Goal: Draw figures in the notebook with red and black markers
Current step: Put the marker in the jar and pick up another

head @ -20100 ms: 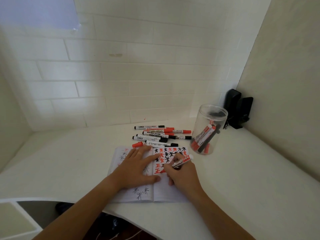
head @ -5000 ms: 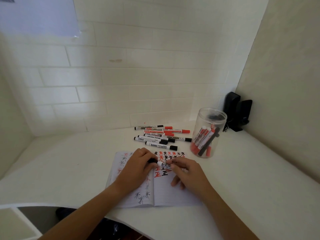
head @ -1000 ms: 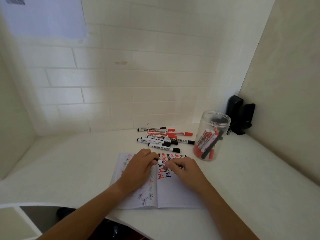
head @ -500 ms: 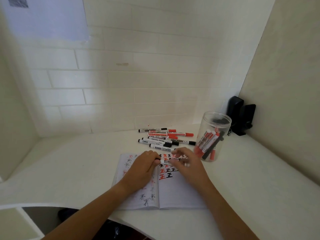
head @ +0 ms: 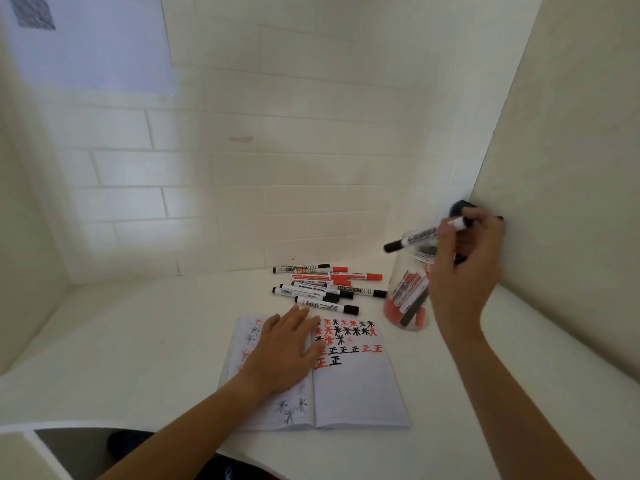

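An open notebook (head: 356, 389) lies on the white desk, its right page bearing rows of red and black stars and characters. My left hand (head: 282, 351) rests flat on the left page, fingers straight. My right hand (head: 464, 271) is raised above the clear plastic jar (head: 403, 289) and pinches a capped black marker (head: 415, 239), cap end pointing left, over the jar's mouth. Several red and black markers stand inside the jar.
Several loose red and black markers (head: 325, 289) lie in a pile behind the notebook. A black object (head: 459, 207) sits in the right corner, mostly hidden behind my hand. Walls close in at the back and right. The desk (head: 138, 341) front edge curves near me.
Both hands were holding the black marker over the notebook. Now my right hand has lifted it up and right over the jar, and my left hand lies flat on the page.
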### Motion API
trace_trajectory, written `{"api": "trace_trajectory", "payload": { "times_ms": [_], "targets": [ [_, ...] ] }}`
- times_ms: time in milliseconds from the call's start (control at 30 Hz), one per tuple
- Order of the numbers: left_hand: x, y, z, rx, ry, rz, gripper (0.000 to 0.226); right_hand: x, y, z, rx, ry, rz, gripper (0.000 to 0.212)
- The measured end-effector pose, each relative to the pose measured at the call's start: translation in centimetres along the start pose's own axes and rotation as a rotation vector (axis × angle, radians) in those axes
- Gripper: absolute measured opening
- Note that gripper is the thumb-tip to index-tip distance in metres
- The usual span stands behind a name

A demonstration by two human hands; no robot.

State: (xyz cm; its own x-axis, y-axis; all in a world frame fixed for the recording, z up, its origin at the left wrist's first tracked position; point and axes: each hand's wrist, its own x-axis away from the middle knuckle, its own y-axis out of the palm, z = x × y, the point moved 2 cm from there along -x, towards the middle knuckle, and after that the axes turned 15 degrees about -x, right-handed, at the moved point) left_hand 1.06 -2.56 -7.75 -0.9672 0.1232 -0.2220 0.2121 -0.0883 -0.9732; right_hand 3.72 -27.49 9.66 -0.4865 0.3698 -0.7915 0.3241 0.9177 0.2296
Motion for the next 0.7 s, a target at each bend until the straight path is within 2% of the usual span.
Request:
{"api": "trace_trajectory", "payload": {
  "times_ms": [100, 233, 300, 433, 533, 600, 667, 700],
  "targets": [
    [-0.1, 0.1, -0.1, -0.026, 0.011, -0.017, 0.072, -3.1, -0.1, 0.6, 0.089, -0.046, -0.005, 0.016],
    [-0.1, 0.1, -0.1, -0.046, 0.011, -0.017, 0.073, -4.9, 0.7, 4.0, 0.338, 0.085, -0.211, 0.008],
    [-0.1, 0.0, -0.1, -0.043, 0.011, -0.017, 0.075, -5.0, 0.8, 5.0, 0.395, 0.11, -0.256, 0.011],
    [-0.1, 0.0, -0.1, -0.043, 0.006, -0.01, 0.076, -5.5, 0.6, 4.5, 0.382, -0.032, -0.126, 0.014],
    [-0.1, 0.0, -0.1, -0.042, 0.009, -0.007, 0.075, -5.5, 0.5, 3.8, 0.484, -0.174, -0.048, 0.021],
    [-0.1, -0.1, 0.0, -0.048, 0.01, -0.009, 0.076, -5.3, 0.9, 4.2, 0.569, -0.138, -0.164, 0.018],
    [-0.1, -0.2, 0.0, -0.05, 0.01, -0.009, 0.076, -5.0, 1.6, 5.5, 0.64, 0.004, -0.349, 0.018],
    [-0.1, -0.2, 0.0, -0.049, 0.011, -0.009, 0.077, -4.7, 2.0, 6.2, 0.705, 0.098, -0.467, 0.027]
  ]
}}
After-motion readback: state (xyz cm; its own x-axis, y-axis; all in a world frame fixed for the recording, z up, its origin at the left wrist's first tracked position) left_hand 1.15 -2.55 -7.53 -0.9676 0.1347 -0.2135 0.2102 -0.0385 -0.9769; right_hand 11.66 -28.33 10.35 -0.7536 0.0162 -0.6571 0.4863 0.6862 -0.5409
